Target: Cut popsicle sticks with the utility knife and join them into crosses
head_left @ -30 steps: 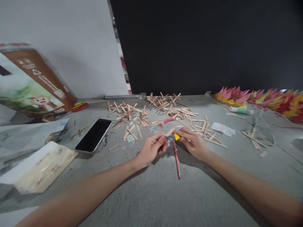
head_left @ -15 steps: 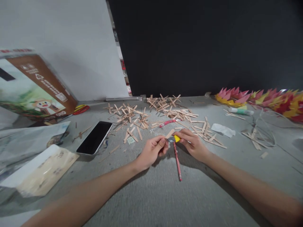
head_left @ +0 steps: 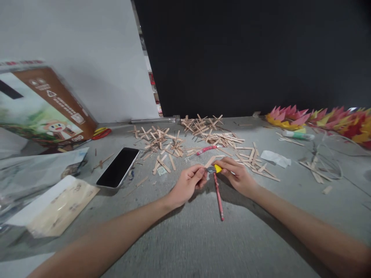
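Observation:
My left hand [head_left: 188, 183] is closed in a pinch at the grey end of a small grey-and-yellow piece [head_left: 217, 168], whose exact kind I cannot make out. My right hand [head_left: 239, 177] pinches its yellow end from the other side. Directly below lies a thin red patterned pencil [head_left: 219, 199], pointing toward me. A flat wooden craft stick [head_left: 210, 161] shows just behind the fingers. Beyond the hands are heaps of craft sticks [head_left: 158, 139], many crossed in pairs, with a red pen-like item [head_left: 206, 150] among them.
To the left are a smartphone [head_left: 118, 168], a plastic packet [head_left: 62, 204] and a printed box [head_left: 55, 108]. On the right lie white tissue [head_left: 276, 158], a glue stick [head_left: 298, 135], a clear cable [head_left: 337, 170] and folded-paper pieces [head_left: 288, 117]. A black panel [head_left: 255, 58] stands behind.
The view has shifted slightly, so the table things sit a little further right. Both hands keep their grip on the small piece, with hardly any movement.

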The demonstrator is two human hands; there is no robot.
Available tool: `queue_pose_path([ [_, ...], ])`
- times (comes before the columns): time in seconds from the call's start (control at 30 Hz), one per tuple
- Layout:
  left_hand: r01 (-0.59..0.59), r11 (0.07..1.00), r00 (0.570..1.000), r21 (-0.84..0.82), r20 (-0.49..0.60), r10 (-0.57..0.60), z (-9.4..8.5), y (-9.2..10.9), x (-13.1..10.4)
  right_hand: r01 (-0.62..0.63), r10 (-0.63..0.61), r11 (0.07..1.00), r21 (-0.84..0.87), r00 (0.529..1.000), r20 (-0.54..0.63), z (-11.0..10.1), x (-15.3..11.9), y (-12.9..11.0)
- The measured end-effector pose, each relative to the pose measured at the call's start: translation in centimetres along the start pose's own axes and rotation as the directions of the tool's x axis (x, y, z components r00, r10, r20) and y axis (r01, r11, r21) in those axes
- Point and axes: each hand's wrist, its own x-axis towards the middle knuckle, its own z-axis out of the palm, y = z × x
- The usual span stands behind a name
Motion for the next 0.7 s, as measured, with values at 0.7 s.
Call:
queue_pose_path([
  [0.7,-0.046,0.999,0.999,0.029,-0.023,0.047,-0.02,-0.82,0.33,-0.036,0.035,0.999,0.033,0.999,0.029,0.07,0.34,-0.22],
])
